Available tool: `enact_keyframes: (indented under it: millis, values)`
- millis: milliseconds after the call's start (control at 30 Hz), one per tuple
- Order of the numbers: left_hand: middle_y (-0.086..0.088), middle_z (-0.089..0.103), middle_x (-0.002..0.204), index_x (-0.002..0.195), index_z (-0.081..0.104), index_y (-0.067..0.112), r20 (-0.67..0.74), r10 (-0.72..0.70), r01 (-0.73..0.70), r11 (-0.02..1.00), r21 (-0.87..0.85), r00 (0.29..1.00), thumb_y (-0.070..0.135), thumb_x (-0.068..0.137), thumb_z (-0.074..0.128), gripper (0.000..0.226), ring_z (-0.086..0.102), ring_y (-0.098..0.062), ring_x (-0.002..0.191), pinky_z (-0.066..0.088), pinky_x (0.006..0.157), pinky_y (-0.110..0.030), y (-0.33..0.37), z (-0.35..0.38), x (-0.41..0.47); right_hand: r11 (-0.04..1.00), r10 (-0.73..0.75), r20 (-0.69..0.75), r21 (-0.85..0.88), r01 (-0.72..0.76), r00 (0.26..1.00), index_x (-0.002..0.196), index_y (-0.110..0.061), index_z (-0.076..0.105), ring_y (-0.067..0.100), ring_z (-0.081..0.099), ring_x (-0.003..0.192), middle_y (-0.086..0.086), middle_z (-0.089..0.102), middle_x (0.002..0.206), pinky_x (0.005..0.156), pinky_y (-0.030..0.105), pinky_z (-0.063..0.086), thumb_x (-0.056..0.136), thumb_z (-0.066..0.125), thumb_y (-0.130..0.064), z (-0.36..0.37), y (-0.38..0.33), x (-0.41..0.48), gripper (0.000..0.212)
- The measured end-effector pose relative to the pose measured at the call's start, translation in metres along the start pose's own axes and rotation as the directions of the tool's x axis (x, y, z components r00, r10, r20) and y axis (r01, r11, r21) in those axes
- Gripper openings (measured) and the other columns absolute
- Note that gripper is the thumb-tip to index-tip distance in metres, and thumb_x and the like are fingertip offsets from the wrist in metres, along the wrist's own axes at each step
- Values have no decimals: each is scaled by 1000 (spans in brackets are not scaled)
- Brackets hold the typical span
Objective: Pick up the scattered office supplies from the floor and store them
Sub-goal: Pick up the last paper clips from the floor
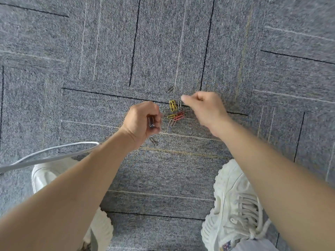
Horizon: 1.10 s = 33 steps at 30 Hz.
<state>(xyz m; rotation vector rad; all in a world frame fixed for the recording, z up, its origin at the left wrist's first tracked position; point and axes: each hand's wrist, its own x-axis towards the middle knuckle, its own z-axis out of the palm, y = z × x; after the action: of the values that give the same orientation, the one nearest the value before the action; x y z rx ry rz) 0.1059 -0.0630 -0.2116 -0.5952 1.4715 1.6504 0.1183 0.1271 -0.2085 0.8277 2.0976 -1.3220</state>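
Several coloured paper clips (174,113) lie in a small pile on the grey carpet, yellow, red and silver ones among them. One dark clip (170,89) lies apart just beyond the pile, and another (153,141) lies close under my left wrist. My left hand (143,121) hovers left of the pile, its fingers curled round a few dark paper clips (151,121). My right hand (203,105) hovers right of the pile with fingers curled and fingertips pinched together; whether it holds a clip I cannot tell.
Grey carpet tiles (163,51) with dark seams cover the floor. My two white shoes (233,200) stand below the pile, left and right. A white cable (54,151) runs across the floor at the left, near my left shoe.
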Motion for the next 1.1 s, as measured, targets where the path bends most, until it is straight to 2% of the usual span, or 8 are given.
enact_keyframes:
  millis: [67, 200, 467, 633, 733, 867, 1000, 1100]
  values:
    - [3, 48, 59, 69, 50, 14, -89, 71, -40, 947, 317, 993, 14, 89, 60, 22, 40, -11, 52, 35, 46, -22, 0, 2, 2, 919, -139, -64, -380, 105, 988, 77, -12, 61, 3, 48, 42, -6, 57, 57, 39, 18, 34, 85, 70, -52, 10, -1, 0, 42]
    - [7, 59, 72, 82, 58, 17, -98, 302, -80, 526, 847, 948, 45, 79, 78, 34, 52, -7, 58, 48, 53, -22, -7, 0, 3, 763, -181, -134, -644, 53, 974, 65, -14, 49, 12, 50, 46, -5, 53, 58, 40, 22, 28, 72, 71, -71, 33, -16, -3, 61]
    - [1, 64, 90, 113, 53, 19, -140, 275, 57, 290, 955, 951, 55, 73, 77, 59, 62, -15, 72, 58, 64, -33, -12, 7, -2, 791, -115, 36, -601, 114, 993, 83, -16, 70, 16, 65, 58, -2, 67, 69, 56, 28, 55, 87, 74, -36, 55, -28, 14, 21]
    - [9, 48, 75, 136, 43, 22, -112, 267, 39, 263, 964, 957, 47, 82, 71, 66, 47, -6, 58, 34, 48, -19, -8, 19, -5, 997, -45, 175, 66, 34, 984, 76, -4, 64, 5, 39, 38, -7, 47, 53, 38, 15, 32, 91, 65, -19, 15, -15, 6, 22]
    - [7, 49, 78, 135, 47, 23, -104, 257, 24, 296, 955, 961, 40, 88, 67, 53, 46, -8, 59, 29, 46, -18, -8, 24, -4, 670, 24, 450, 656, -348, 893, 70, -19, 41, 9, 33, 54, -4, 40, 64, 47, 21, 29, 91, 49, -12, -13, 5, 3, 23]
    - [4, 61, 77, 104, 64, 18, -97, 221, 1, 400, 916, 970, 35, 89, 68, 23, 52, -8, 53, 40, 46, -20, -13, 25, -1, 453, -6, 460, 793, -408, 888, 70, -13, 47, 16, 39, 59, 5, 46, 72, 54, 25, 34, 67, 38, -10, -25, 26, -5, 10]
    - [0, 65, 79, 89, 64, 18, -136, 146, 49, 484, 874, 980, 31, 90, 69, 14, 53, -9, 54, 41, 46, -21, -13, 26, 4, 650, 71, 385, 682, -335, 920, 75, -11, 57, 14, 37, 56, 0, 44, 65, 46, 24, 30, 83, 44, -10, -22, 26, -7, 15]
    - [-1, 62, 81, 92, 60, 16, -62, 70, 28, 410, 912, 996, 29, 95, 62, 14, 52, -10, 56, 38, 44, -18, -9, 27, 6, 990, -10, 201, 138, -19, 980, 82, -16, 65, 9, 38, 48, -6, 45, 59, 42, 21, 33, 97, 60, -26, -16, 17, -7, 19]
